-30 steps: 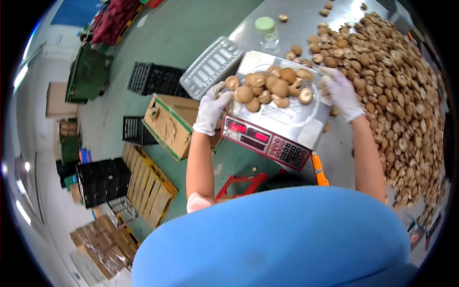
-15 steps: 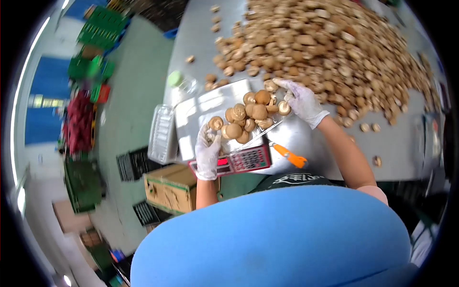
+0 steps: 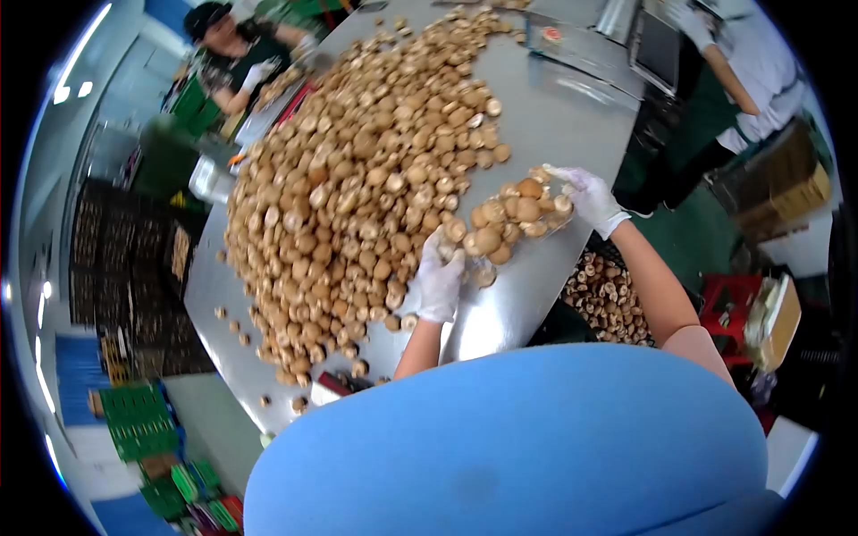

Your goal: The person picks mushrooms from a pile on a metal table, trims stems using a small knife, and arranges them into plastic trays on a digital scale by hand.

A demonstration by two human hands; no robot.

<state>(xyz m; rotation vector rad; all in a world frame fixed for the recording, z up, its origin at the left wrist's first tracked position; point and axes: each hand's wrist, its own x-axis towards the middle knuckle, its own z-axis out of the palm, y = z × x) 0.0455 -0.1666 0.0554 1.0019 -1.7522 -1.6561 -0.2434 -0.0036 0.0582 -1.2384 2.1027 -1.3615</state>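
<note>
- Two gloved hands carry a clear plastic tray (image 3: 509, 219) heaped with brown mushrooms: the left hand (image 3: 440, 281) grips its near end with fingers curled shut on the rim, and the right hand (image 3: 590, 198) clamps the far end the same way
- A second ago that tray sat on a weighing scale with a red display; the scale is now out of view and the tray is lifted clear, held above the steel bench (image 3: 554, 116) beside the big mushroom pile (image 3: 357, 179)
- The view has swung round as well, so the person seems to have turned away from the scale with the load, which I judge to mean the weighing is finished and the tray is on its way elsewhere
- A crate of mushrooms (image 3: 608, 299) lies below the bench edge, under the right forearm
- Across the bench one co-worker (image 3: 241, 45) sorts at the pile's far side, and another person (image 3: 742, 62) stands at the upper right
</note>
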